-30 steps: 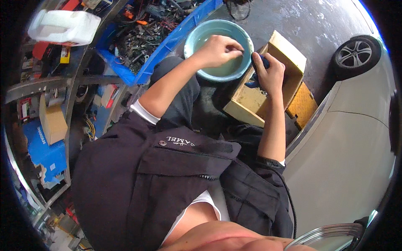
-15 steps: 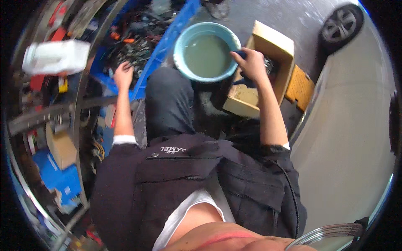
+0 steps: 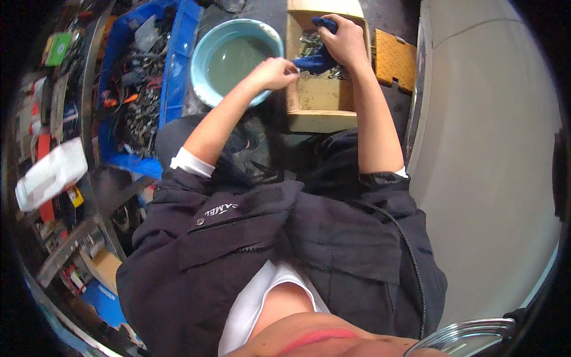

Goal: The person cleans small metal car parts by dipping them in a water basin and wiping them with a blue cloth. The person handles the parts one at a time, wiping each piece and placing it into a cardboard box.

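A dark blue cloth (image 3: 318, 63) hangs bunched above the cardboard box (image 3: 324, 102). My right hand (image 3: 346, 43) is closed around its upper part, with a bit of the cloth showing past the fingers. At the cloth's left end, the fingers of my left hand (image 3: 273, 74) are pinched together on its edge. Below the cloth, several small metal parts (image 3: 310, 44) lie in the box. Left of the box, under my left hand, stands a round light blue basin (image 3: 199, 74) of murky water.
A long blue crate (image 3: 172, 77) of mixed scrap parts stands left of the basin. Metal shelving (image 3: 89, 89) with a white plastic jug (image 3: 52, 174) runs along the left. An orange textured block (image 3: 395, 60) sits right of the box, beside a pale car body (image 3: 488, 154).
My left hand has left the scrap crate and come right to the cloth. My right hand now holds the cloth over the box. The view has turned, shifting the basin and box leftward.
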Tool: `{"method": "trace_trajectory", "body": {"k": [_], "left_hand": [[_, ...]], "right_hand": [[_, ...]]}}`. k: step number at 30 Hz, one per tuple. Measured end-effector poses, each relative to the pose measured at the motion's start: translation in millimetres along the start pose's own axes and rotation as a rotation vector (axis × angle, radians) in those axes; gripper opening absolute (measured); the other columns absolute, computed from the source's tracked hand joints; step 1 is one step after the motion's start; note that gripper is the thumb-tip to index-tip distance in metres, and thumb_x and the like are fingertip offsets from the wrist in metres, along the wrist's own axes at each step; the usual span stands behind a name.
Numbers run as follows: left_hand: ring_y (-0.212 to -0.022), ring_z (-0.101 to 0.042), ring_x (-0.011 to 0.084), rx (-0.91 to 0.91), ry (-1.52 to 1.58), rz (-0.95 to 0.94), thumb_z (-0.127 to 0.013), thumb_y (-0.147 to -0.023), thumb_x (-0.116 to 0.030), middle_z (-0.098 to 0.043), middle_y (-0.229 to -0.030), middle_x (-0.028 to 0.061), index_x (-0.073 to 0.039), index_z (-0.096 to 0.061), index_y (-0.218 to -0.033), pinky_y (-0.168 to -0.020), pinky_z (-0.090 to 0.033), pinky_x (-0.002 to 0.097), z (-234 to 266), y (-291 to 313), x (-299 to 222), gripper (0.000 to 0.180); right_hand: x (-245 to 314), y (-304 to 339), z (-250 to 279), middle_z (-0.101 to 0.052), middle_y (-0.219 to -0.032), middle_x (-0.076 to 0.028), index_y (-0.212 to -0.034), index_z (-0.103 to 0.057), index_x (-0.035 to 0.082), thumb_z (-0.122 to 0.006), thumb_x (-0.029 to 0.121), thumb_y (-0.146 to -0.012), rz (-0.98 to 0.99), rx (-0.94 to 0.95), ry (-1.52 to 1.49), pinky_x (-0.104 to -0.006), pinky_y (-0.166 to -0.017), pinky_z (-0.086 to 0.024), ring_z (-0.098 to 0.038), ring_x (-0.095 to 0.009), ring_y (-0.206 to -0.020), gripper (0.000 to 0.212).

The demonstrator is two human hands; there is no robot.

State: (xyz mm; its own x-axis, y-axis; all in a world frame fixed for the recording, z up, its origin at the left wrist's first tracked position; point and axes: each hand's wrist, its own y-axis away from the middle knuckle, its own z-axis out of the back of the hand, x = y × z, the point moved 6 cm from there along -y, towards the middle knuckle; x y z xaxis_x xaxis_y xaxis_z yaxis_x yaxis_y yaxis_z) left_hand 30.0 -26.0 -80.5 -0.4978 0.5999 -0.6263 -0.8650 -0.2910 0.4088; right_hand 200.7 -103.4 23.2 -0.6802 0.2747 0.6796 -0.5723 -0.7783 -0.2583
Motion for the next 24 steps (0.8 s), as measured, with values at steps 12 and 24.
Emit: {"method": "trace_trajectory", "body": {"k": [12,24], "left_hand": [[-0.098,-0.068,0.0276,-0.184,-0.856,-0.047,-0.067,-0.082,-0.018,-0.073,-0.088,0.0100,-0.011,-0.074,-0.086,-0.081,-0.052,0.0412,-181.2,-149.6,65.1,0.011],[-0.099,-0.068,0.0271,-0.143,-0.844,0.068,-0.059,-0.090,-0.020,-0.076,-0.094,0.0084,-0.018,-0.078,-0.091,-0.082,-0.047,0.0432,-192.7,-225.5,110.4,0.019]], "right_hand": [[-92.0,25.6,77.2,-0.074,-0.085,-0.017,-0.107,-0.074,0.007,-0.070,0.030,-0.084,-0.209,-0.020,0.101,-0.0399,-0.078,-0.058,-0.074,-0.031,-0.080,0.034],[-94.6,21.4,77.5,-0.073,-0.094,-0.020,-0.101,-0.076,0.007,-0.068,0.026,-0.077,-0.264,-0.056,0.034,-0.0430,-0.086,-0.057,-0.071,-0.037,-0.089,0.031]]}}
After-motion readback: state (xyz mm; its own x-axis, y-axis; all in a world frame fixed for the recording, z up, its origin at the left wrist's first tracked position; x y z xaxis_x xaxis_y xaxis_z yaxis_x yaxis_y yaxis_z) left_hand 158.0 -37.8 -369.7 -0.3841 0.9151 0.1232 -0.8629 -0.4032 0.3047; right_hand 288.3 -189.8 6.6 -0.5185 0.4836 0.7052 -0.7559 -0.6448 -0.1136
